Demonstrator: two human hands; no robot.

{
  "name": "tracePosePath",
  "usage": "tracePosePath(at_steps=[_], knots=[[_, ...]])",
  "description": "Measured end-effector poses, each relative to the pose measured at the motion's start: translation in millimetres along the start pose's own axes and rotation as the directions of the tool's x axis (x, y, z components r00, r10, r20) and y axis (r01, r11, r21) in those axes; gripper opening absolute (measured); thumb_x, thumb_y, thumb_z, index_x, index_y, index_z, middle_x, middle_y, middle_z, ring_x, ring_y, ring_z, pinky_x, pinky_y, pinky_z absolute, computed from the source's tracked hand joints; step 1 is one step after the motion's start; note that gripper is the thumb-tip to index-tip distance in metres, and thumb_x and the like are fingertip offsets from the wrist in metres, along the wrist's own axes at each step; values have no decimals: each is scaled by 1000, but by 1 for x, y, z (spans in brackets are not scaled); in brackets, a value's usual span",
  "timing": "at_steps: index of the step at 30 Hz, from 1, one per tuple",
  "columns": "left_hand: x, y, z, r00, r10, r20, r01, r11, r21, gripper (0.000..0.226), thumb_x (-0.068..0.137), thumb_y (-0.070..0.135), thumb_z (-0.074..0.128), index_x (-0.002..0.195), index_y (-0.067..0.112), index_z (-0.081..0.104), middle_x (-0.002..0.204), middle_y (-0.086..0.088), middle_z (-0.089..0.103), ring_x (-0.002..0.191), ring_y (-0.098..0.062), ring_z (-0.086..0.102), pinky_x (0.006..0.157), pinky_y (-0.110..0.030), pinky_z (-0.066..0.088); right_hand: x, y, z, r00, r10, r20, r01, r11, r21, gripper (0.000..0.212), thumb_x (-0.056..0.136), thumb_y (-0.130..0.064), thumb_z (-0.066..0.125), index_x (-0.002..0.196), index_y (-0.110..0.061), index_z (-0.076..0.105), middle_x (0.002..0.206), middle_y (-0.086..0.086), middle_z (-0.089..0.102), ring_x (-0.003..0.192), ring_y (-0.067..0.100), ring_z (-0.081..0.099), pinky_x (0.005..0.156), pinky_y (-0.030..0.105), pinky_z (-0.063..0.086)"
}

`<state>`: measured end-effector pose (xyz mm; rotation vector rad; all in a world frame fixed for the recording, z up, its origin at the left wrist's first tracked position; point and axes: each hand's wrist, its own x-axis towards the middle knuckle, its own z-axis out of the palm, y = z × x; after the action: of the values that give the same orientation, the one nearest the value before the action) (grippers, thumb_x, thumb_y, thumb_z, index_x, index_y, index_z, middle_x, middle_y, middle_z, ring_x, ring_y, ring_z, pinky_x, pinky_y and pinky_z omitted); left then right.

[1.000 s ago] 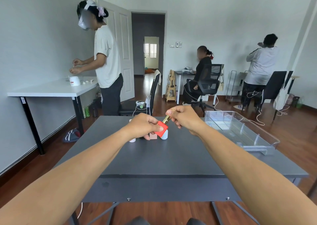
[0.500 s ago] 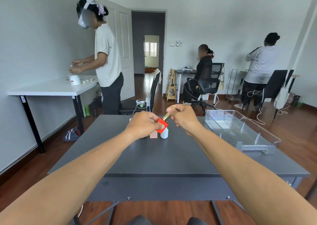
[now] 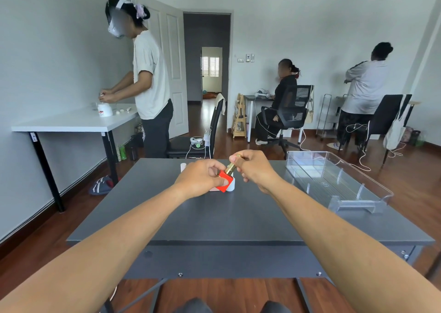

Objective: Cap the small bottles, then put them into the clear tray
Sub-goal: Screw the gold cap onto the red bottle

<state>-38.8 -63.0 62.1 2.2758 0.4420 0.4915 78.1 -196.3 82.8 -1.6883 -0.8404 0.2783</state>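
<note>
Both Hands Working a Gold Cap on the Red Bottle

Right above the middle of the dark grey table, two bare hands are meeting around one small red bottle. The left hand is clamping the square red body, its thumb pressing flat on the near face and its other fingers curling behind. The right hand is pinching the gold cap between thumb and fingertips, closed tight around it. Bottle and cap are tilting together, the cap leaning toward one o'clock and the red base pointing toward seven o'clock. Whether the cap is fully seated on the neck cannot be told.

Just behind the held bottle, other small bottles are standing on the table: a white one is peeking out at three o'clock of the red body, a pale pink one is showing under the left hand, and another pale one is standing at eleven o'clock of that hand.

At three o'clock from the hands, well apart from them, the clear tray is sitting near the table's right edge with nothing visible inside it.

No writing is readable on the bottles or tray. Across the room, a white tub on a white table is carrying a label too small to read.
</note>
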Motion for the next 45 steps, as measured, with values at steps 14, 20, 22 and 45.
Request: tracePosePath(at_steps=[14,20,22,45], knots=[[-6,-38,14,992,-126,-10,126,992,-13,25,79,25,81,99,27,66,88,1,74,77,-12,65,69,-27,54,3,39,7,994,103,-45,-103,995,0,28,90,-37,67,95,-9,70,71,3,63,46,10,50,44,22,43],[0,-44,14,985,-164,-52,160,984,-82,25,79,18,80,97,26,64,89,8,73,89,-18,72,60,-26,60,17,69,9,978,184,-100,-199,966,-167,28,85,-22,71,111,-15,65,105,2,64,90,19,62,89,40,55],[2,-46,14,985,-164,-51,160,984,-75,26,80,18,80,98,28,64,87,6,73,85,-20,72,59,-26,60,20,71,12,977,198,-84,-212,951,-225,40,83,-23,73,120,-14,62,111,3,62,103,22,62,95,42,52],[4,-51,12,988,-150,-20,147,983,-108,22,78,22,83,83,37,69,77,19,73,73,-2,69,51,-16,53,27,74,29,991,129,-32,-130,888,-442,21,80,-25,74,89,-13,60,88,3,62,80,21,58,54,25,38]])
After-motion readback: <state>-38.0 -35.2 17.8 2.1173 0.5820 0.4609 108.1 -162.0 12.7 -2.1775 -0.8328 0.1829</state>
